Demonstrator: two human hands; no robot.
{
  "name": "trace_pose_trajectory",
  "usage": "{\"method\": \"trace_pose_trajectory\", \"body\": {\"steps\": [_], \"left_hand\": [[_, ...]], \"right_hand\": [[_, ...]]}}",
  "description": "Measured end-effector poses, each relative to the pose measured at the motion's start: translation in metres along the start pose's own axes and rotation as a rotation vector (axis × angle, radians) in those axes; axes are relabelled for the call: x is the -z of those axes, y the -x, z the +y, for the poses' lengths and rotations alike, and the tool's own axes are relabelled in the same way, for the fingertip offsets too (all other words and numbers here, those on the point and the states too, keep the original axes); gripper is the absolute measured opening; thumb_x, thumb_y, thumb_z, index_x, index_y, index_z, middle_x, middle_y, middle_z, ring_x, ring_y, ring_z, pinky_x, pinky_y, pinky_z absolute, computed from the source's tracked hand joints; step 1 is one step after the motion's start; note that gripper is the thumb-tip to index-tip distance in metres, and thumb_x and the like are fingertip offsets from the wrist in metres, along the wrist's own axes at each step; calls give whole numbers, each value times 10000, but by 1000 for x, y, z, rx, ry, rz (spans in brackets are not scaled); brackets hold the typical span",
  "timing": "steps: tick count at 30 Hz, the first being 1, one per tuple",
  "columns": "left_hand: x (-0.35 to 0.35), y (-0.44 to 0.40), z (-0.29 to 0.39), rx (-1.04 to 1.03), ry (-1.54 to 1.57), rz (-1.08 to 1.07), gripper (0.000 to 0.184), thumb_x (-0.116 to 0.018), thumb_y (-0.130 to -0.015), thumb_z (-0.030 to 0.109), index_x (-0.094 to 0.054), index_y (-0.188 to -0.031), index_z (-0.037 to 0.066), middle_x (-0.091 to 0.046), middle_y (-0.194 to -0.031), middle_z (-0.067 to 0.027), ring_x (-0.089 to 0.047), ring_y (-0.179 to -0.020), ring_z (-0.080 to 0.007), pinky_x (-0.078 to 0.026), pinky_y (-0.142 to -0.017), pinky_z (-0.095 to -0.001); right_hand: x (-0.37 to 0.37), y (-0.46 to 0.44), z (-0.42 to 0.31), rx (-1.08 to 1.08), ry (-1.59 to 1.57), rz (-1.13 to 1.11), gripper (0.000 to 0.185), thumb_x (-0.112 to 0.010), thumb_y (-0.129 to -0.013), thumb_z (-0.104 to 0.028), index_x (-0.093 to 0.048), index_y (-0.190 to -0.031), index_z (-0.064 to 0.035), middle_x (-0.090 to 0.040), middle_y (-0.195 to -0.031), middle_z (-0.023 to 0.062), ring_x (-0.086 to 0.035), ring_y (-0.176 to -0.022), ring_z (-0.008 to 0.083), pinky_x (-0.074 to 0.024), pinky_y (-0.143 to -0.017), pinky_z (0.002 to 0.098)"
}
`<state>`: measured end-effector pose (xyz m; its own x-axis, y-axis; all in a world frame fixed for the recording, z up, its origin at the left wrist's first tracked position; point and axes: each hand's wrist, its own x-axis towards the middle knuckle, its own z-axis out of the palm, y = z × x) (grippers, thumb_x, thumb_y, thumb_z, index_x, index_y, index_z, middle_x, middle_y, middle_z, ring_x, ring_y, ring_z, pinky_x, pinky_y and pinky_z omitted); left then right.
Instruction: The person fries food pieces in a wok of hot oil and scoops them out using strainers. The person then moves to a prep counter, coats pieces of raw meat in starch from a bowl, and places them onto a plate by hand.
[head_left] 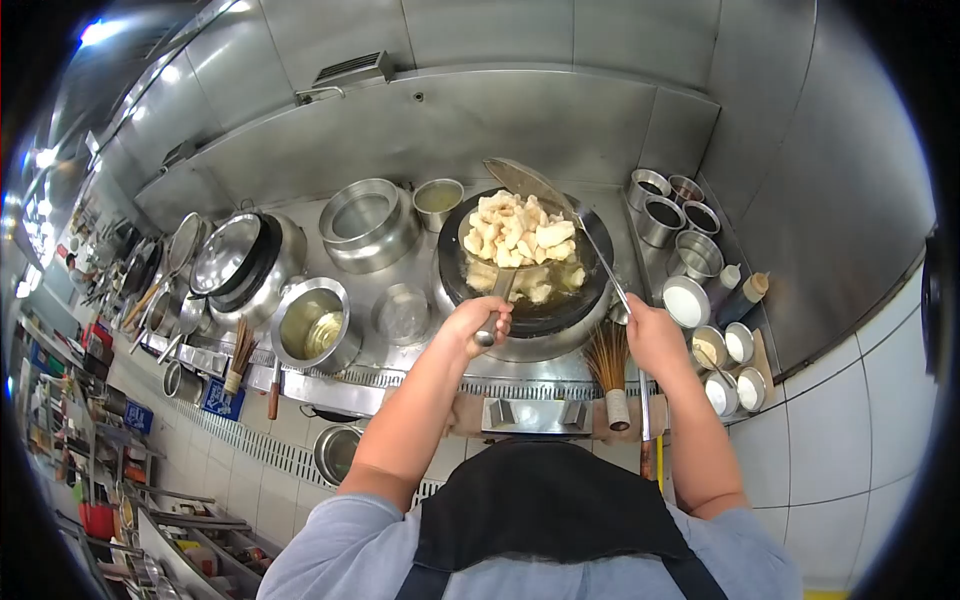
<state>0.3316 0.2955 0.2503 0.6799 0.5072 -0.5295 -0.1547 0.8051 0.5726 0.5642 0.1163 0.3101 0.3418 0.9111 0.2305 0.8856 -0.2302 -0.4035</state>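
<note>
My left hand (482, 322) is wrapped round the handle of a strainer (508, 283), which is heaped with pale fried pieces (515, 230) above a black wok (450, 262). More pieces (540, 287) lie in the oil beneath it. My right hand (648, 335) grips the long metal handle of a ladle (530, 182), whose broad bowl tilts behind the heap at the wok's far side. A bamboo brush (608, 365) stands just left of my right hand, near the stove's front edge.
Right of the wok are seasoning containers (685, 302) and squeeze bottles (742, 297). To the left stand a large steel pot (370, 225), a pot of oil (315, 325) and a lidded wok (227, 255). A steel wall (520, 120) rises behind.
</note>
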Motion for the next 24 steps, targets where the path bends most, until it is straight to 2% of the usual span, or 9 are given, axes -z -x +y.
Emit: {"method": "trace_pose_trajectory", "body": {"steps": [2, 7, 8, 10, 13, 17, 18, 22, 24], "left_hand": [[4, 0, -5, -17, -52, 18, 120, -544, -821, 60, -475, -722, 58, -493, -606, -15, -460, -460, -110, -404, -399, -244], [8, 11, -3, -53, -130, 58, 89, -552, -810, 55, -499, -739, 47, -492, -606, -16, -467, -477, -110, -399, -414, -235], [13, 10, -3, -35, -141, 35, 235, -531, -811, 47, -449, -1024, -6, -487, -641, -17, -443, -483, -97, -379, -417, -225], [22, 14, -6, -46, -141, 32, 240, -531, -809, 43, -448, -1030, -5, -487, -646, -19, -442, -483, -97, -375, -417, -225], [33, 19, -11, -56, -134, 4, 252, -528, -805, 30, -449, -1043, 3, -483, -659, -20, -436, -485, -94, -359, -416, -226], [35, 23, -15, -35, -28, -91, 218, -516, -816, 21, -435, -1017, -3, -493, -657, -33, -452, -488, -108, -379, -411, -228], [35, 24, -15, -36, -7, -109, 221, -515, -817, 21, -431, -1020, -4, -491, -656, -34, -452, -488, -109, -378, -410, -229], [36, 20, -16, -48, -4, -103, 229, -516, -818, 22, -426, -1027, -4, -492, -653, -35, -452, -489, -110, -380, -412, -228], [36, 15, -15, -50, -20, -61, 183, -523, -816, 28, -449, -981, 6, -494, -642, -31, -456, -486, -108, -386, -412, -230]], "right_hand": [[-5, -1, 6, 104, -22, -15, 333, -494, -855, -103, -561, -1169, -15, -629, -820, 244, -612, -783, 404, -483, -711, 490], [4, 5, -5, 117, 66, -94, 339, -489, -854, -97, -560, -1176, -18, -631, -831, 242, -617, -785, 395, -484, -710, 488], [9, 2, -7, 91, 48, -33, 338, -490, -851, -86, -560, -1175, -16, -628, -823, 246, -615, -781, 399, -485, -707, 487], [12, -3, 1, 72, -38, 75, 317, -508, -853, -71, -567, -1161, -26, -614, -797, 260, -602, -750, 422, -470, -668, 490], [23, -10, 6, 40, -129, 107, 312, -504, -859, -67, -566, -1163, -29, -609, -780, 266, -599, -747, 430, -469, -659, 478], [10, -9, 1, -13, -80, 8, 310, -510, -865, -86, -567, -1162, -18, -611, -806, 271, -612, -791, 414, -476, -697, 448], [7, -9, 2, -1, -89, -9, 320, -502, -863, -91, -569, -1171, -37, -617, -820, 270, -603, -792, 428, -486, -712, 481], [18, -2, 10, 44, -130, 80, 308, -497, -866, -86, -575, -1161, -40, -615, -808, 267, -588, -793, 439, -484, -702, 467], [33, 6, 14, 39, -203, 111, 360, -496, -873, -78, -553, -1228, -62, -618, -687, 167, -607, -600, 300, -470, -589, 373]]}}
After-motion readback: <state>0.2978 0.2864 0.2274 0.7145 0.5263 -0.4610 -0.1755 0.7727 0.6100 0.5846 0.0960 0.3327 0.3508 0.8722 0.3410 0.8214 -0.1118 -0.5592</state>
